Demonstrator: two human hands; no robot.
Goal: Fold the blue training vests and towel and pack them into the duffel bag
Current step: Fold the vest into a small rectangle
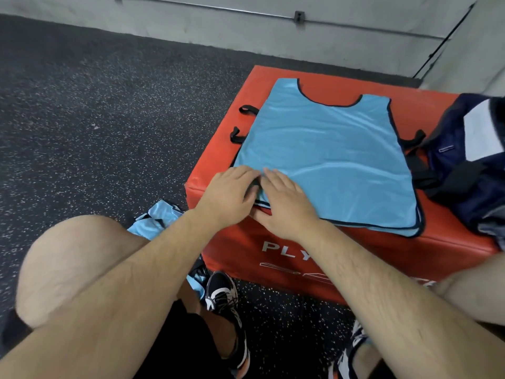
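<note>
A light blue training vest (pixel 330 154) with black trim lies spread flat on the red plyo box (pixel 273 75), neck hole toward the wall. More blue layers show under its near edge. My left hand (pixel 228 196) and my right hand (pixel 284 203) rest side by side on the vest's near left corner, fingers fairly straight and pressing on the cloth. The navy duffel bag (pixel 464 160) sits at the box's right end, partly cut off by the frame. Another blue vest (pixel 153 222) lies crumpled on the floor by my left knee.
Black strap loops (pixel 246 109) stick out of the box's left side. Dark speckled rubber floor (pixel 95 119) surrounds the box. A grey concrete wall with a conduit pipe (pixel 299 16) runs behind. My knees and shoes are in the foreground.
</note>
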